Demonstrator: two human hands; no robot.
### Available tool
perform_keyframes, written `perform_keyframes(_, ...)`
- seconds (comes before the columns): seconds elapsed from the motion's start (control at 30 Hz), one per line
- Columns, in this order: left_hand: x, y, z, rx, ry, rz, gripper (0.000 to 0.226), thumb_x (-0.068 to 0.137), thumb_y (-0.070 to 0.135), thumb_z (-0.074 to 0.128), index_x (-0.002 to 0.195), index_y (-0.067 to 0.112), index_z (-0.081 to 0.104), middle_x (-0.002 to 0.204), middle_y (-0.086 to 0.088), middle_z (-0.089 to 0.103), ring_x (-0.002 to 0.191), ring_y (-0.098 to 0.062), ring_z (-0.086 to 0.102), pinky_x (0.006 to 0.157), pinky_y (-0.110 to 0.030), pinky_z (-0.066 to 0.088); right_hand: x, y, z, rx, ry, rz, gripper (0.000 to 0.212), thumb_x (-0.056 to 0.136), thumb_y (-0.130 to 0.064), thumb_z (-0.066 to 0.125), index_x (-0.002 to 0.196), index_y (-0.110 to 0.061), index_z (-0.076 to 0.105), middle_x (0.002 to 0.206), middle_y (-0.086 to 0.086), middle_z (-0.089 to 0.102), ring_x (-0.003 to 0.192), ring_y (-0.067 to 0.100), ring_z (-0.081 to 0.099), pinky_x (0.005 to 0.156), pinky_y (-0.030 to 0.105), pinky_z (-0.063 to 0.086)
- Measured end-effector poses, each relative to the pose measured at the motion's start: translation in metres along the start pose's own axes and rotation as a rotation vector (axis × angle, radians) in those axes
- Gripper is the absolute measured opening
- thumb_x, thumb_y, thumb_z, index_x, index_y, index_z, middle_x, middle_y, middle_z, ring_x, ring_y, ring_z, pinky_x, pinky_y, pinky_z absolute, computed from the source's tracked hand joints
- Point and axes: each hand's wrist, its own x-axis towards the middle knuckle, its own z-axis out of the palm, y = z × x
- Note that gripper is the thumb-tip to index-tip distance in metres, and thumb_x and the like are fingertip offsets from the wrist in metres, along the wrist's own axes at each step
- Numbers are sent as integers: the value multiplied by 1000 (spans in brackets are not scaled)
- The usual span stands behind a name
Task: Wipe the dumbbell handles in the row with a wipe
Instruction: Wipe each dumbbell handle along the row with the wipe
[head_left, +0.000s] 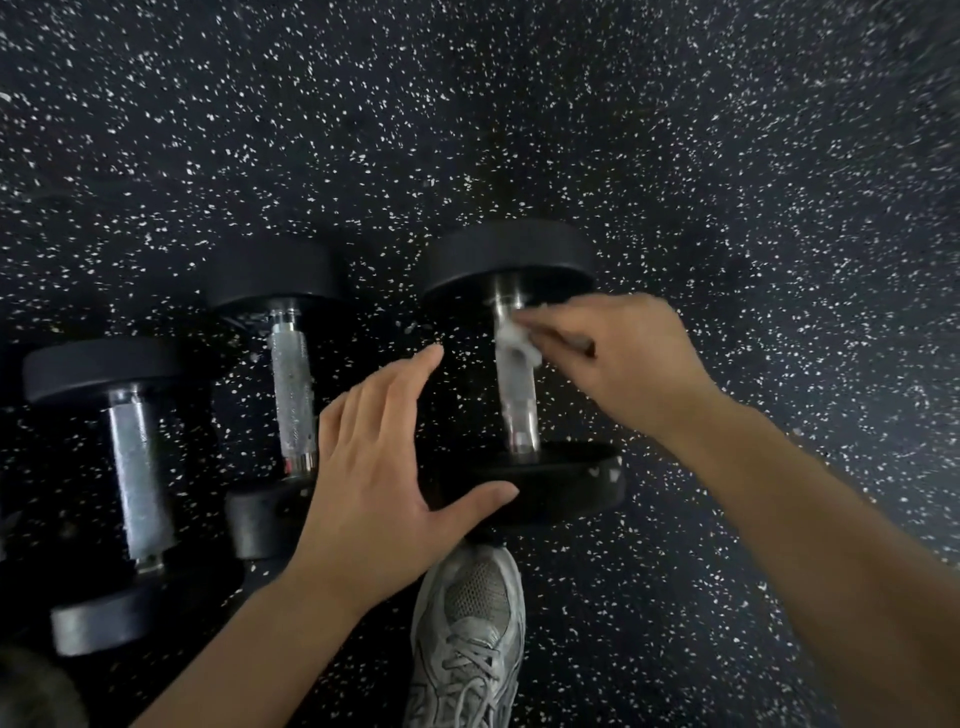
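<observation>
Three black dumbbells lie in a row on the speckled floor. My right hand (618, 353) pinches a small white wipe (514, 345) against the upper part of the right dumbbell's metal handle (519, 410). My left hand (384, 478) is spread open, fingers together and thumb out, over the near head (561, 483) of that right dumbbell; whether it touches is unclear. The middle dumbbell's handle (293, 389) and the left dumbbell's handle (140, 473) lie bare to the left.
A grey sneaker (467, 639) stands just below the right dumbbell's near head. Black rubber flooring with white flecks (519, 130) stretches beyond and to the right of the row.
</observation>
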Motion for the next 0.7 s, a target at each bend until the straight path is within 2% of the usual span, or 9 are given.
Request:
perform_keyframes(0.07, -1, 5, 9, -21, -16, 0, 105, 79, 87, 55, 160, 29, 23, 154, 8, 42, 145, -12, 36, 123, -50, 26, 4, 5, 12, -97, 85, 11, 29, 100, -41, 55, 122, -36, 72, 86, -9, 73, 72, 17, 68, 61, 35, 54)
perform_keyframes(0.17, 0, 12, 14, -34, 0, -4, 105, 78, 88, 55, 158, 27, 26, 152, 8, 44, 144, -14, 40, 122, -50, 27, 1, 1, 17, -168, 16, -25, 28, 100, -42, 54, 123, -38, 70, 91, -9, 70, 77, 20, 70, 61, 32, 52)
perform_keyframes(0.27, 5, 20, 19, -39, 3, -29, 113, 72, 94, 53, 159, 27, 25, 153, 7, 44, 144, -13, 38, 124, -45, 23, -10, 2, 3, -137, -264, -105, 30, 98, -44, 55, 126, -43, 67, 103, -15, 71, 91, 13, 69, 74, 30, 53)
perform_keyframes(0.37, 11, 31, 27, -57, -9, -26, 118, 69, 96, 54, 160, 27, 24, 154, 7, 42, 145, -12, 37, 124, -45, 21, -17, 5, -11, -92, -539, -44, 31, 96, -49, 53, 125, -51, 65, 108, -23, 72, 98, 5, 67, 86, 33, 54)
perform_keyframes(0.4, 12, 34, 30, -57, -10, -16, 117, 70, 95, 54, 160, 26, 24, 154, 7, 42, 145, -12, 36, 124, -46, 22, -18, 6, -13, -45, -519, -17, 32, 95, -51, 52, 124, -50, 65, 103, -25, 71, 92, 2, 66, 85, 33, 54)
perform_keyframes(0.47, 13, 38, 33, -63, -9, -2, 113, 74, 93, 53, 160, 26, 23, 154, 7, 42, 146, -13, 36, 124, -48, 23, -16, 9, -14, 65, -282, 43, 35, 95, -53, 50, 124, -44, 68, 84, -27, 63, 72, -4, 57, 74, 32, 54)
perform_keyframes(0.57, 12, 36, 35, -66, -9, -13, 108, 78, 90, 54, 160, 26, 24, 153, 7, 43, 145, -14, 38, 124, -44, 20, -4, 13, -7, -32, 69, 53, 26, 99, -42, 58, 120, -37, 73, 78, -15, 64, 66, 10, 60, 62, 33, 52)
perform_keyframes(0.63, 9, 33, 36, -55, -15, -12, 107, 78, 89, 55, 160, 25, 25, 153, 6, 43, 145, -14, 38, 124, -41, 20, -1, 16, 1, -147, 75, 43, 24, 99, -39, 60, 118, -37, 74, 90, -10, 71, 75, 18, 68, 62, 32, 51)
perform_keyframes(0.7, 7, 32, 35, -53, -22, -10, 106, 79, 87, 56, 160, 25, 25, 154, 6, 42, 145, -14, 37, 123, -42, 21, -5, 16, 0, -165, -54, 39, 24, 99, -43, 59, 120, -41, 71, 102, -13, 71, 86, 16, 69, 68, 31, 52)
